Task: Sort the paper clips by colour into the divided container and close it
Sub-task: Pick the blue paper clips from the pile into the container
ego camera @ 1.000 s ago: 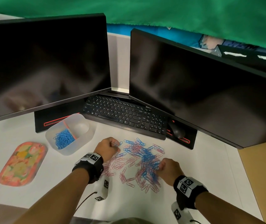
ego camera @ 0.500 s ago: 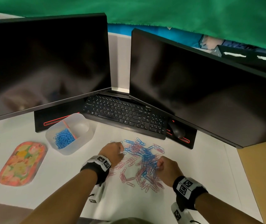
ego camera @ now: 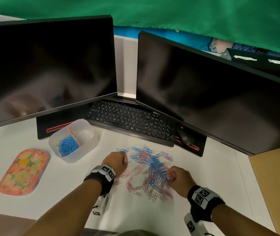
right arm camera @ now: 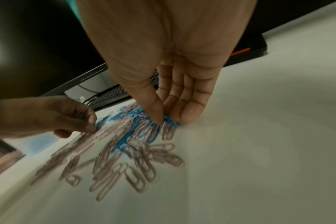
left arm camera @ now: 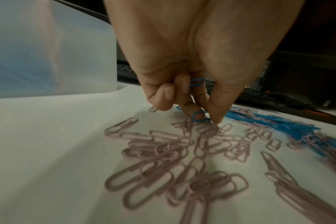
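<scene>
Mixed blue and pink paper clips (ego camera: 150,167) lie in a loose pile on the white desk. My left hand (ego camera: 125,161) is at the pile's left edge. In the left wrist view, the left hand (left arm camera: 207,119) pinches a blue clip (left arm camera: 199,116) against the desk, with another blue clip (left arm camera: 197,82) tucked in its curled fingers. My right hand (ego camera: 169,176) is at the pile's right side; its thumb and fingers (right arm camera: 190,115) pinch blue clips (right arm camera: 171,121). The clear divided container (ego camera: 91,147) stands open at the left, with blue clips (ego camera: 67,145) in its left compartment. Its right compartment is empty.
An orange floral lid (ego camera: 23,172) lies left of the container. A black keyboard (ego camera: 132,123) and mouse (ego camera: 186,137) sit behind the pile under two dark monitors. Bare white desk stretches in front of the pile and to its right.
My left hand has shifted slightly right and nearer, from the pile's far-left edge into the clips. The right hand has stayed almost where it was.
</scene>
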